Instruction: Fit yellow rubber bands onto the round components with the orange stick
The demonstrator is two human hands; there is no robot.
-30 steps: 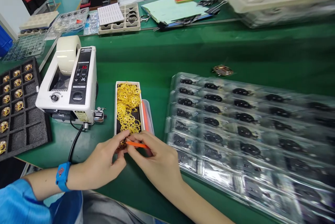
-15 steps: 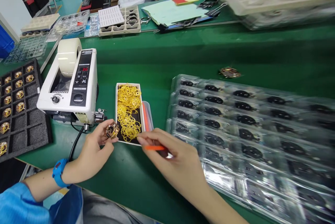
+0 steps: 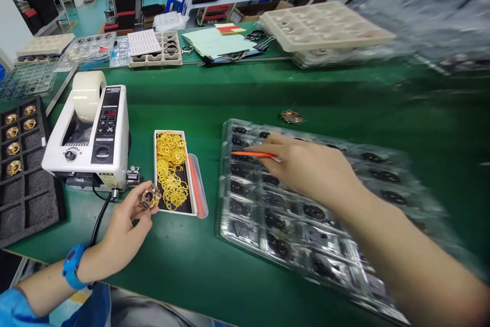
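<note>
My left hand (image 3: 128, 232) pinches a round gold-and-dark watch movement (image 3: 150, 197) between thumb and fingers, just left of the white box (image 3: 191, 199). Thin yellow rings (image 3: 170, 164) lie heaped in that box. My right hand (image 3: 302, 164) is closed around slim, pointed orange tweezers (image 3: 254, 154). Their tip is over the upper left part of a clear plastic tray (image 3: 221, 209). Black, roughly oval parts (image 3: 240, 187) sit in the tray's pockets. My hand and forearm hide several pockets, and whether the tip touches a part I cannot tell.
A white tape dispenser (image 3: 82, 146) stands at the left, beside a black foam tray (image 3: 42, 184) with several gold movements. Behind the clear tray lies another movement (image 3: 291, 117). Papers (image 3: 218, 44) and a beige tray (image 3: 325, 26) sit along the back ledge.
My right hand has moved from the yellow rings over to the clear tray, still holding the tweezers. My left hand keeps the movement beside the box. The view has shifted right.
</note>
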